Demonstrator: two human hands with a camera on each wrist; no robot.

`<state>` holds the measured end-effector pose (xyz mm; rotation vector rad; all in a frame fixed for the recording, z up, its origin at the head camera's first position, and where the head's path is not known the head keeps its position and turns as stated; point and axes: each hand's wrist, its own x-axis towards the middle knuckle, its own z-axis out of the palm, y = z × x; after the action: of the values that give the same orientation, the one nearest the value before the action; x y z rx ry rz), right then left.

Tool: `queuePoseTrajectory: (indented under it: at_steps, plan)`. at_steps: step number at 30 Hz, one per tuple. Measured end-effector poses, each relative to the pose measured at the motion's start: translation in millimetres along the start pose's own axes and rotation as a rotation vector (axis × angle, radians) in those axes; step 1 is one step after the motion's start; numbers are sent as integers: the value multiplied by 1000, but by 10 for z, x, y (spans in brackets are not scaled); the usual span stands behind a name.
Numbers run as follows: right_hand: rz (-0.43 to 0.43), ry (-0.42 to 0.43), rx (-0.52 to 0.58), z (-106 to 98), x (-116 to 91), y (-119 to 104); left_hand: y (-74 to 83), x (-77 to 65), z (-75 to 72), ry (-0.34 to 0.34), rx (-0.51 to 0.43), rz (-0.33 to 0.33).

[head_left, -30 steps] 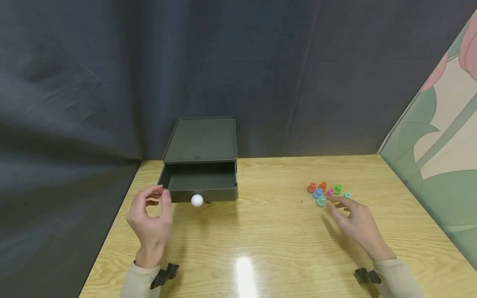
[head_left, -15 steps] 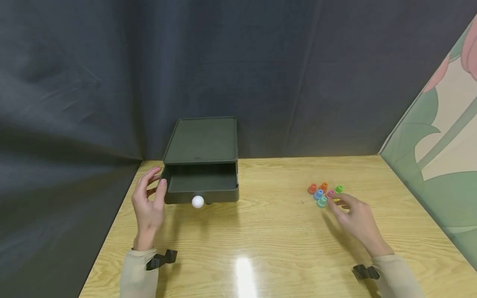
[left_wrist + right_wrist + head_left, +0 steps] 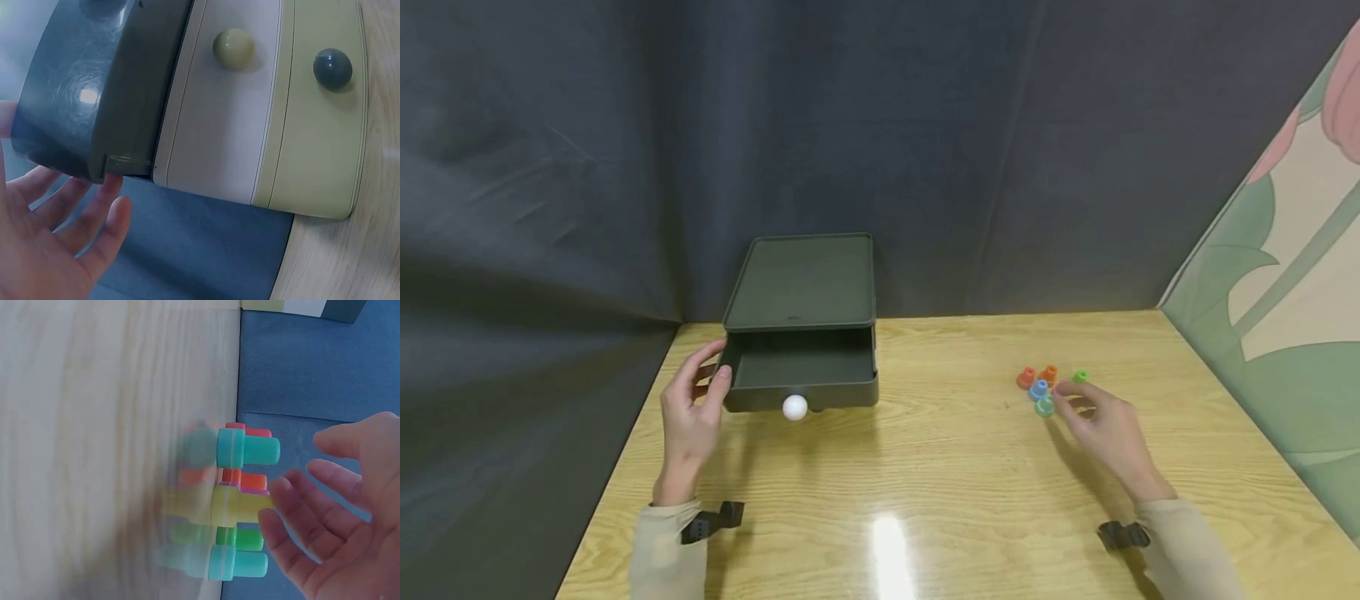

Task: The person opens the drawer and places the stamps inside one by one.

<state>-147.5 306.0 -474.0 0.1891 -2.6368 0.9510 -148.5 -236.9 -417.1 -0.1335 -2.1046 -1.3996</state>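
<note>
The dark green top drawer point(image 3: 805, 371) of a small chest stands pulled out, with a white knob point(image 3: 795, 407) on its front. My left hand point(image 3: 688, 417) is at its left front corner, thumb near the rim and fingers along the side wall; fingertips meet that wall point(image 3: 103, 169) in the left wrist view. Over a cluster of small stepped plastic pegs hovers my right hand point(image 3: 1108, 433), thumb and fingers apart. Its fingertips reach a yellow peg point(image 3: 228, 505); whether they touch cannot be told. Blue point(image 3: 1039, 390), teal point(image 3: 1044, 407), red point(image 3: 1026, 379), orange point(image 3: 1049, 374) and green point(image 3: 1080, 377) pegs surround it.
Below the green drawer, the chest has a white drawer point(image 3: 219, 119) and a yellow-green drawer point(image 3: 312, 137), both closed. Dark cloth point(image 3: 962, 167) hangs behind the wooden table point(image 3: 955, 467) and at its left. A flower-patterned panel point(image 3: 1277, 325) borders the right side.
My left hand has moved from in front of the drawer's left corner to beside it. The right hand has shifted slightly left and forward over the pegs, covering the pink one.
</note>
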Motion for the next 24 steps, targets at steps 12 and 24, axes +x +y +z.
queuePoseTrajectory:
  at_steps: [12, 24]
  plan:
    - [115, -41, 26, 90, -4, -59, 74, -31, -109, -47, 6, -65]
    - [146, -85, 11, 133, -8, 34, 57, -32, -71, -59, -8, -61]
